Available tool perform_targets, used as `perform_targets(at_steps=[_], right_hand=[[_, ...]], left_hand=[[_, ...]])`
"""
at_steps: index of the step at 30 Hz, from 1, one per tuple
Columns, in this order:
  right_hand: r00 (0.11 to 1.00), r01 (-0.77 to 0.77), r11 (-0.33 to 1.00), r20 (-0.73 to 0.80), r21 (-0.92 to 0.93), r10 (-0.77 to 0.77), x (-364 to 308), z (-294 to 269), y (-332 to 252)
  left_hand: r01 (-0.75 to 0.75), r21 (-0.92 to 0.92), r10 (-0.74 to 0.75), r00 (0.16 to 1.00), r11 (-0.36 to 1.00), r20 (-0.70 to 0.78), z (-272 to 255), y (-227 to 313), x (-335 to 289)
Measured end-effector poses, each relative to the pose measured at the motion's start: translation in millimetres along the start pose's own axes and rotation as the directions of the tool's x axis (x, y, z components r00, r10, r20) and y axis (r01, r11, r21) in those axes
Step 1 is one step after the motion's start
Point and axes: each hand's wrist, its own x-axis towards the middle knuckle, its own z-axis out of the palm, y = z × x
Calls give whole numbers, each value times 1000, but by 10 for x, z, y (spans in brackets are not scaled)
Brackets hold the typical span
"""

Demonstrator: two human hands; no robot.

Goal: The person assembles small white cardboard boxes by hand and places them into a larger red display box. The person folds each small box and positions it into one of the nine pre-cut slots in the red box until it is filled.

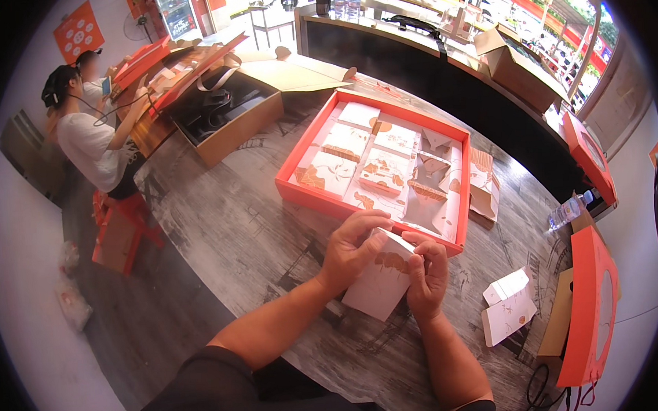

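A small white carton (pixel 377 287) with an orange-brown print is between my two hands, tilted above the table. My left hand (pixel 353 252) pinches its upper left edge with thumb and fingers. On the other side, my right hand (pixel 427 275) grips the upper right corner, its fingers bent over the edge. Just beyond my hands lies a red gift box tray (pixel 308 200). Several white printed cartons (pixel 383 171) sit in it, and its right part shows open, unfilled compartments (pixel 428 179). Whether the held carton's top is fully closed, I cannot tell.
A partly folded white carton (pixel 508 311) lies to the right, another (pixel 484 188) beside the tray. Red box lids (pixel 589 312) lean at the right edge near a water bottle (pixel 568 211). A cardboard box (pixel 241 124) holds dark items. Two people (pixel 91 146) work at far left.
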Motion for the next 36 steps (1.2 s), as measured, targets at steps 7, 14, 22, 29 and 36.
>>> perform_targets(at_steps=[7,14,22,29,36], right_hand=[[997,-22,994,73,111,14,1,39,31],[999,-49,978,34,205,42,30,22,-106],[990,-141,961,4,239,144,11,5,-51],[951,-284,854,16,435,309,93,-53,-264],[945,-283,820,1,497,326,75,-36,-231]], left_hand=[[204,-281,-234,969,938,-75,-4,58,16],[86,-227,-89,996,970,-1,48,90,46],[190,-229,-164,978,955,131,-87,68,39],[-185,204,96,919,961,383,-322,300,216],[-288,329,96,865,899,493,-343,455,235]])
